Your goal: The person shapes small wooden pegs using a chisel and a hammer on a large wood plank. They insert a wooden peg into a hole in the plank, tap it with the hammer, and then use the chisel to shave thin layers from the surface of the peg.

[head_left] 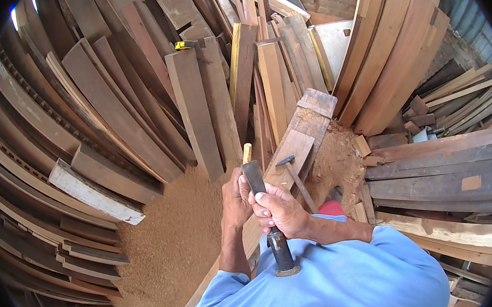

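A wide chisel [254, 177] is held up before my chest, its steel blade pointing away and its dark handle [281, 251] toward my blue shirt. My right hand [281, 210] is closed around the chisel where blade and handle meet. Against the blade's left side, my left hand [236, 200] is closed, its fingertips at the metal. A small light wooden piece [247, 152] sticks up behind the blade tip; its lower part is hidden, so I cannot tell whether a hand grips it. Beyond my right hand, a hammer [285, 160] lies on a plank.
A long wooden bench board [317, 118] runs diagonally beneath my hands. Sawdust [172, 242] covers the floor. Upright planks [192, 105] lean at left and ahead, one topped by a yellow tape measure [184, 45]. Stacked boards [442, 183] lie at right.
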A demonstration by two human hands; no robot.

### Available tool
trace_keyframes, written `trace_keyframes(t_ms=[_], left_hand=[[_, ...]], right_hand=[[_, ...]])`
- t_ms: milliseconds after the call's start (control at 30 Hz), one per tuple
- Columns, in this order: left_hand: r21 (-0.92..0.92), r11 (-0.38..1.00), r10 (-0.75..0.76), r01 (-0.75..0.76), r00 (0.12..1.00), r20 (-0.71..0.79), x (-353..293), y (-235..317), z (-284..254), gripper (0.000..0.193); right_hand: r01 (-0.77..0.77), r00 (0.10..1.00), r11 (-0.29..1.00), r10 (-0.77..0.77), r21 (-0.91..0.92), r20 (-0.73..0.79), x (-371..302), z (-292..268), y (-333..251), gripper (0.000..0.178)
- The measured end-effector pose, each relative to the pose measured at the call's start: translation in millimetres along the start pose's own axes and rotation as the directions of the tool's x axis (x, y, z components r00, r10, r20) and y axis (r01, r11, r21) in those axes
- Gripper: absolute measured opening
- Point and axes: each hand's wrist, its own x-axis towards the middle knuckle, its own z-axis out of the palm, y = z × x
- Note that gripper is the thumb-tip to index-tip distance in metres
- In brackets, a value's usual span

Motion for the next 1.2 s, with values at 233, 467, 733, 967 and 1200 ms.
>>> trace_keyframes(t_ms=[233,467,733,967,1200], left_hand=[[0.038,0.998,0.042,-0.041,0.998,-0.042,-22,18,4,0.032],[0.171,0.938,-0.345,0.301,0.858,0.381,-136,-34,24,0.030],[-0.779,0.417,-0.205,0.468,0.884,0.421,-34,-12,10,0.050],[-0.746,0.323,-0.106,0.583,0.805,0.583,-37,-14,34,0.050],[-0.773,0.419,-0.213,0.477,0.879,0.427,-17,-33,28,0.042]], right_hand=[[0.087,0.996,0.994,-0.087,-0.070,-0.003,-16,10,-6,0.014],[0.764,0.645,0.623,-0.745,-0.170,0.172,-68,26,-61,0.014],[0.274,0.948,0.819,-0.318,-0.505,-0.001,6,-39,-65,0.022],[0.248,0.958,0.845,-0.287,-0.473,-0.012,22,-54,-58,0.015],[0.355,0.910,0.917,-0.384,-0.181,-0.159,30,-52,-36,0.021]])
